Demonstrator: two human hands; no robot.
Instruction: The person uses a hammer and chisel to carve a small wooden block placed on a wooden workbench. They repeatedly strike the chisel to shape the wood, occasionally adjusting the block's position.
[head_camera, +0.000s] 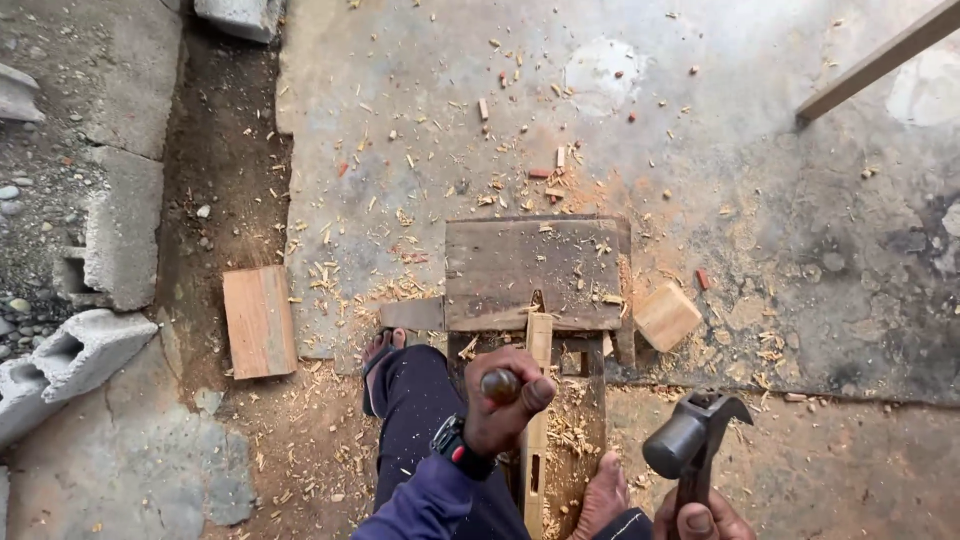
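Gripping a chisel (501, 385) by its rounded handle, the left hand (505, 400) was closed tight, the narrow wood strip (537, 400) standing just beneath that fist. The right hand (700, 517) was wrapped around a claw hammer (690, 437), its head raised just above the grip.

A wooden strip (538, 400) lay on the low bench (535, 270), with the left hand (505, 400) over it. The hammer (690, 440) hung to its right. A block (666, 316) sat right of the bench, apparently touching it; a plank (259, 321) lay well left.
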